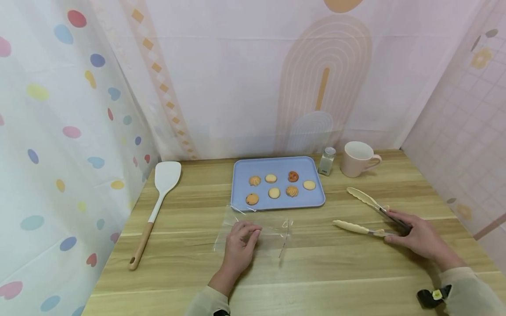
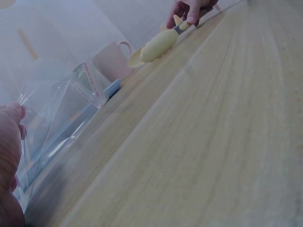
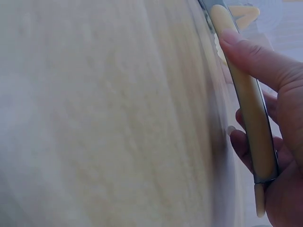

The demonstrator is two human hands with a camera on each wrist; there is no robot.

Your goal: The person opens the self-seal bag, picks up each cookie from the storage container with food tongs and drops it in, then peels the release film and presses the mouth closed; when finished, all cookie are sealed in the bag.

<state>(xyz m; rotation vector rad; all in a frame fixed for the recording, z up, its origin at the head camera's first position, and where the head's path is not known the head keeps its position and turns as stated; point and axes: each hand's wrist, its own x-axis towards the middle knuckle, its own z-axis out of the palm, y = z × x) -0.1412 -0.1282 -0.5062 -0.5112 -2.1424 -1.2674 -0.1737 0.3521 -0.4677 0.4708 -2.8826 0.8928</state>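
The hands are well apart over the desk (image 1: pixel 336 281): the left hand (image 1: pixel 240 248) pinches a clear bag (image 1: pixel 272 232) between thumb and fingers, and the right hand (image 1: pixel 421 239) grips the tongs (image 1: pixel 363 197), thumb on one arm and fingers on the other.

The bag lies left of the desk's middle, its far edge overlapping the front left corner of the blue tray (image 1: pixel 280 164) in the head view; whether they touch I cannot tell. A printed strip (image 2: pixel 93 84) runs along one edge of the bag. The tongs are over the right half, near the right edge, their cream tips spread and pointing left.

The tray sits close to the back edge, carrying seven cookies (image 1: pixel 291 191) in two loose rows. Just off its right side stands a small jar (image 1: pixel 327 162), with a pink mug (image 1: pixel 356 160) beside it, handle turned to the right; both are beyond the tongs, toward the back edge. A white spatula (image 1: pixel 157 208) lies along the left edge, its head near the back left corner.

Wood surface runs between spatula and bag, between bag and tongs, and forward of both hands. Curtains (image 1: pixel 233 87) rise behind the back edge and along the sides.
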